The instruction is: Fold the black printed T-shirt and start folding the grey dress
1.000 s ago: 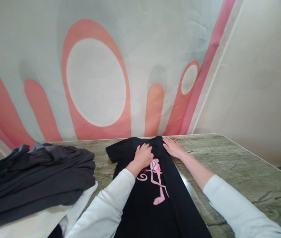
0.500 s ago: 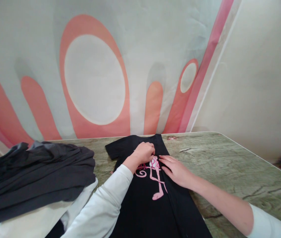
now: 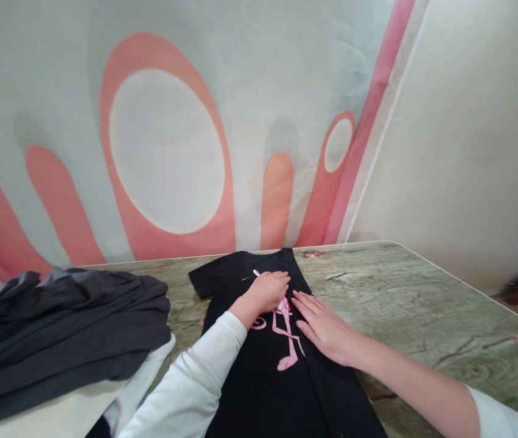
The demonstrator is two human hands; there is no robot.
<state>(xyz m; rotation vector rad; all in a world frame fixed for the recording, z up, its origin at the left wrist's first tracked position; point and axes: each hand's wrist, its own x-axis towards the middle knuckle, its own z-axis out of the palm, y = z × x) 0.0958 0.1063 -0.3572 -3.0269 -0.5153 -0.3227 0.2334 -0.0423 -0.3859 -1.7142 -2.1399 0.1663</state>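
A black T-shirt (image 3: 263, 371) with a pink cartoon print lies lengthwise on the green marbled table (image 3: 423, 316), its right side folded inward and its left sleeve spread out. My left hand (image 3: 265, 291) rests knuckles-up on the chest of the shirt, fingers curled down onto the cloth near the collar, where a small white tag shows. My right hand (image 3: 325, 325) lies flat and open on the folded right edge, just right of the print. Both arms wear white sleeves.
A heap of dark grey cloth (image 3: 58, 328) lies on white fabric (image 3: 80, 401) at the left of the table. A wall hanging with orange and pink ovals (image 3: 167, 152) stands behind the table's far edge. The table's right edge runs diagonally toward a plain cream wall.
My right hand slid from the shirt's right shoulder down toward me to beside the print. My left hand shifted slightly up toward the collar. The view drifted a little.
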